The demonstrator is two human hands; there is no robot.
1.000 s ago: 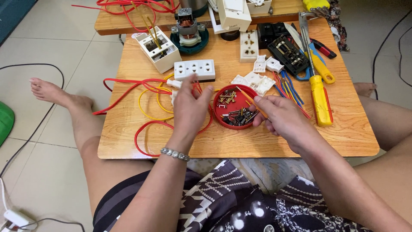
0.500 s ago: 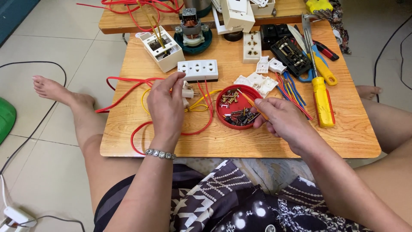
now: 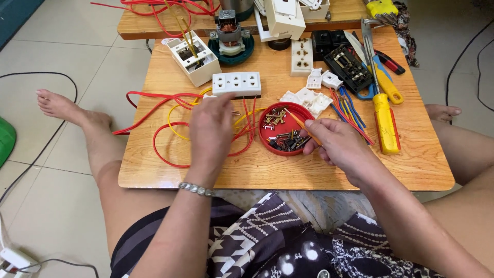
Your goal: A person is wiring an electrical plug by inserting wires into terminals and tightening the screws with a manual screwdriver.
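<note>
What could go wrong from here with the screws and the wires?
The red dish of loose screws sits between both hands; a knock from the right hand, which holds a thin orange tool over it, might scatter them. The left hand lies over looped red and yellow wires; lifting it could snag one and drag the white triple socket.

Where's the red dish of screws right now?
In the head view, the red dish of screws sits mid-table between the left hand and right hand, just below the white socket strip.
</note>
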